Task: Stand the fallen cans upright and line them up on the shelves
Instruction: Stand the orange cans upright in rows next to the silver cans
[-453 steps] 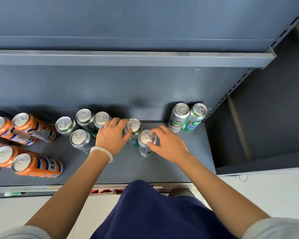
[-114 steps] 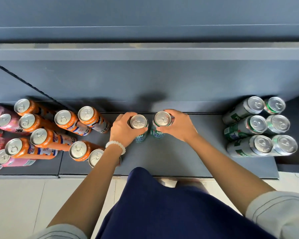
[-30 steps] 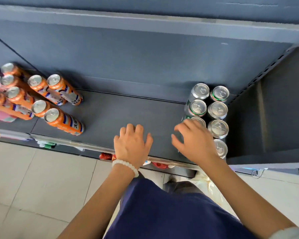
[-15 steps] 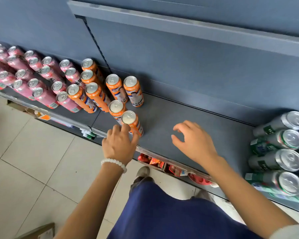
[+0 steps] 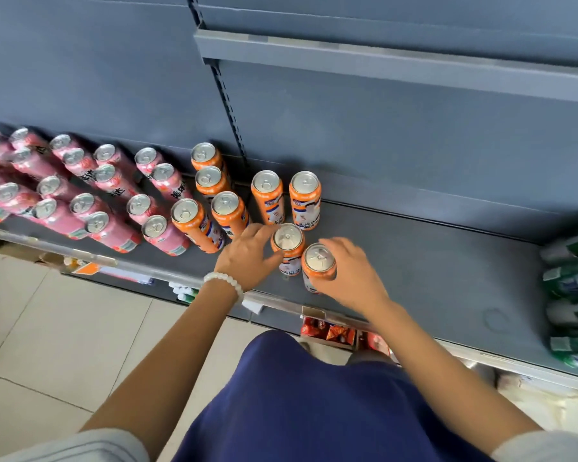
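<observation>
Cans: two upright orange aluminium drink cans (image 5: pixel 287 248), axes vertical, front of grey metal shelf (image 5: pixel 431 261)
Left hand (image 5: pixel 247 256): fingers touch nearer-left can
Right hand (image 5: pixel 351 275): curled round front can (image 5: pixel 318 265), nearer

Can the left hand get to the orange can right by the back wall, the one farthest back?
Probably not easily. The back orange can stands behind other orange cans, and the left hand is touching a front orange can.
</observation>
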